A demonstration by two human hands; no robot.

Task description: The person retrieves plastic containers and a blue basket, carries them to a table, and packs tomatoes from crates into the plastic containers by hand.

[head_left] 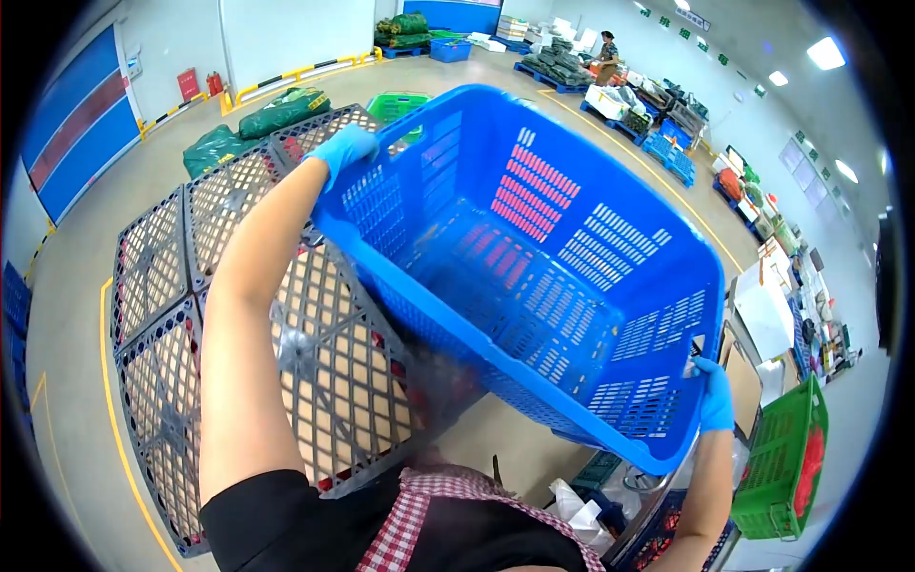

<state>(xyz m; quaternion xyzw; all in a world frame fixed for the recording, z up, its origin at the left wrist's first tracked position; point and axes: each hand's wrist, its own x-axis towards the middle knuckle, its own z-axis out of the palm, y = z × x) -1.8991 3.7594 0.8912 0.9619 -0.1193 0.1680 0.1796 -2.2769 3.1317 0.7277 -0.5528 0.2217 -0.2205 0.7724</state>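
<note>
At 11 o'clock your gloved left hand [349,153] is curled on one end of the big blue basket [534,265], and at 4 o'clock your right hand [717,398] is curled on the other end. You hold it from 11 to 4 o'clock, with grey crates [297,349] at 9 o'clock and a green basket [774,458] at 4.

a basket [543,272] is between the left hand [345,151] and right hand [716,398], crates [301,351] to its left, a bin [774,458] right.
</note>
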